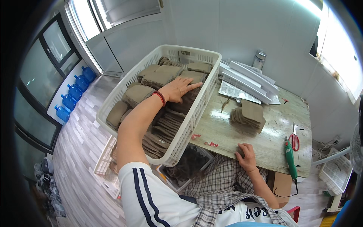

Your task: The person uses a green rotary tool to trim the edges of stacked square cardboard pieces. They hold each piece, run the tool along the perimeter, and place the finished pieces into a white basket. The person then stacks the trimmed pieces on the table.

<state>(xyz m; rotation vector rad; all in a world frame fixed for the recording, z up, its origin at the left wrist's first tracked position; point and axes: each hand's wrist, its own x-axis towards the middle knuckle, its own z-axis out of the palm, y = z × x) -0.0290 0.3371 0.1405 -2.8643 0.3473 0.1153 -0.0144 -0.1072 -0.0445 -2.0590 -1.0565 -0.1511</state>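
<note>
My left hand (pixel 177 90) reaches into a white plastic basket (pixel 207 99) with slotted sides. Its fingers are spread over brown-grey, rounded-square pads (pixel 162 75), and it grips none that I can see. Pads lie in stacks there; some stand on edge in a row (pixel 165 126) toward the near side. The fingertips rest by the stack at the basket's right wall. My right hand (pixel 247 157) sits at the table's near edge, fingers loosely bent and apart, holding nothing. Beyond it on the table (pixel 211 126) stands a slightly fanned stack of the same pads (pixel 247 115).
Red-handled scissors (pixel 294 139) and a green corded hand tool (pixel 290 157) lie at the table's right. White folded sheets (pixel 247 81) and a metal flask (pixel 259 59) stand at the back. A bin of dark scraps (pixel 187 164) is below. Blue water bottles (pixel 75 92) line the left wall.
</note>
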